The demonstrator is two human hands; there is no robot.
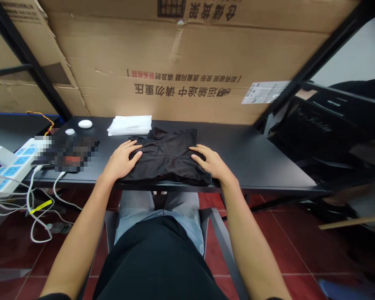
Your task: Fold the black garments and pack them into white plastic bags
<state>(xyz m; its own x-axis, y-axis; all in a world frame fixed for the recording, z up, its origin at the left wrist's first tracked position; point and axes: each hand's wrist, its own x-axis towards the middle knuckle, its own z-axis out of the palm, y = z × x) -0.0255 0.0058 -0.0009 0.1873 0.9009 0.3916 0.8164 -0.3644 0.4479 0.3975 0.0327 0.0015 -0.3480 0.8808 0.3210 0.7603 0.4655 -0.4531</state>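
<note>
Loosely spread and closed on nothing, the left hand (121, 161) and right hand (213, 162) rest at opposite ends of a dark cloth (168, 158) lying between them along the near edge of a black desk (246, 152), its long axis running left to right, neither hand clearly nearer.

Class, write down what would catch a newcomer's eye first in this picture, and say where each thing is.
Probably the big cardboard behind the desk, its printed characters upside down. Next, the black cloth at the desk's near edge, between the left hand and right hand. Then the white power strip at far left, trailing tangled cables.
</note>
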